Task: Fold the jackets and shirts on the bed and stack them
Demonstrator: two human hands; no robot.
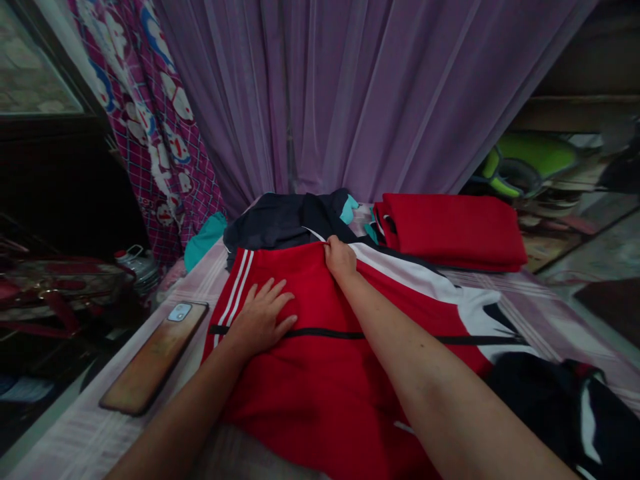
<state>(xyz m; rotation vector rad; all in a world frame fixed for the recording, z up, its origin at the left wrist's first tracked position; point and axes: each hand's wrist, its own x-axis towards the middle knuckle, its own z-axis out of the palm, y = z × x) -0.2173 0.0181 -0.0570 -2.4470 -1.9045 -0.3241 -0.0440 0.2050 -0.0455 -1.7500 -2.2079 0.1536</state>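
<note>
A red jacket (310, 373) with white and dark parts lies spread on the cloth-covered surface, its black zipper line running across it. White stripes cross its band at the left end. My left hand (265, 313) rests flat on the red fabric beside those stripes, fingers spread. At the jacket's far edge my right hand (341, 259) is closed, pinching the fabric where red meets dark. The right forearm hides part of the jacket's middle. A dark sleeve (550, 400) lies bunched at the lower right.
A phone (150, 360) lies left of the jacket. Behind it are dark clothes (270, 220) and a folded red garment (455, 230). Purple curtains (350, 93) hang at the back. A plastic bottle (137, 267) and a bag (65, 293) are at the left.
</note>
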